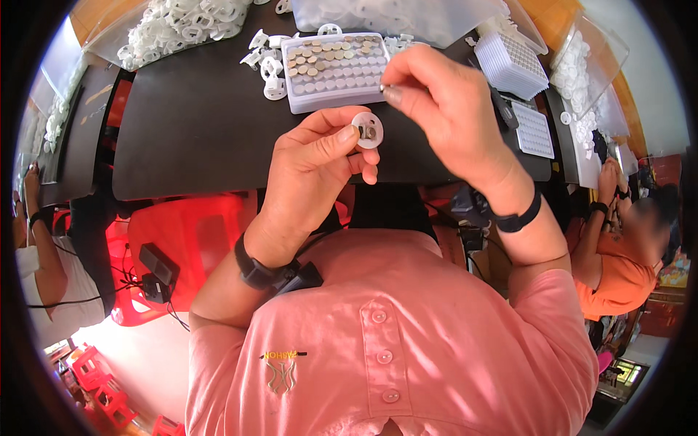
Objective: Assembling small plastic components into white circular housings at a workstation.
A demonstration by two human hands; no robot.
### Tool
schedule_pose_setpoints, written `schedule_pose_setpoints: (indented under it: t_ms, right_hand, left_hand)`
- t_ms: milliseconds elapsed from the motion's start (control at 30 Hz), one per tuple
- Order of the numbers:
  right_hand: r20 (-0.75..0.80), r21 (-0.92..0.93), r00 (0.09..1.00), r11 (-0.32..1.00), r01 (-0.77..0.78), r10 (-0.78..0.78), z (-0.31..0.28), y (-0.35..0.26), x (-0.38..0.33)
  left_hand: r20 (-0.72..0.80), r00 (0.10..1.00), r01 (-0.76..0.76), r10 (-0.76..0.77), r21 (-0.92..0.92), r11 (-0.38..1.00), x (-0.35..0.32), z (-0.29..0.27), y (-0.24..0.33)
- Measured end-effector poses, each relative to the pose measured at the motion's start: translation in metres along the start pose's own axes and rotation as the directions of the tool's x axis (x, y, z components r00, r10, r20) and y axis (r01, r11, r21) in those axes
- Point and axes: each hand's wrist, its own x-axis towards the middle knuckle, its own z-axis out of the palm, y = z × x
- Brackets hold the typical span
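Head view — two hands over a dark table [196,123], a small white disc between them.

The left hand [313,171] pinches the white disc [368,130] between thumb and fingertips, its face with a small metal piece turned up. The right hand [443,109] hovers just above and to the right of the disc, thumb and forefinger pinched together — on what, I cannot tell. Just beyond the disc lies a clear tray [334,70] of round metal pieces, with loose white plastic parts [265,62] beside it and heaps [178,25] farther back.
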Motion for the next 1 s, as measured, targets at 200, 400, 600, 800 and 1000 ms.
schedule_pose_setpoints:
  t_ms: [200, 400, 600, 800, 1000]
  right_hand:
    - [-0.187, -0.071, 0.966, 0.983, 0.169, -0.18, 0.029, -0.002, -0.032]
    - [-0.171, 0.035, 0.972, 0.985, 0.166, -0.158, 0.026, -0.007, -0.045]
    - [-0.158, 0.327, 0.986, 0.945, 0.005, 0.05, 0.031, -0.003, -0.048]
    - [-0.203, 0.382, 0.973, 0.924, -0.023, 0.108, 0.038, -0.007, -0.049]
    - [-0.27, 0.473, 0.948, 0.881, -0.023, 0.169, 0.052, -0.011, -0.052]
  left_hand:
    - [-0.002, 1.0, -0.015, 0.015, 0.051, 0.999, 0.002, 0.003, -0.002]
    - [-0.026, 0.999, -0.031, 0.034, 0.098, 0.995, 0.001, 0.004, -0.003]
    - [-0.035, 0.999, -0.031, 0.035, 0.108, 0.994, 0.001, 0.004, -0.004]
    - [-0.049, 0.998, -0.036, 0.043, 0.14, 0.99, 0.002, 0.007, -0.004]
    - [-0.049, 0.994, -0.083, 0.094, 0.192, 0.978, 0.001, 0.006, -0.007]
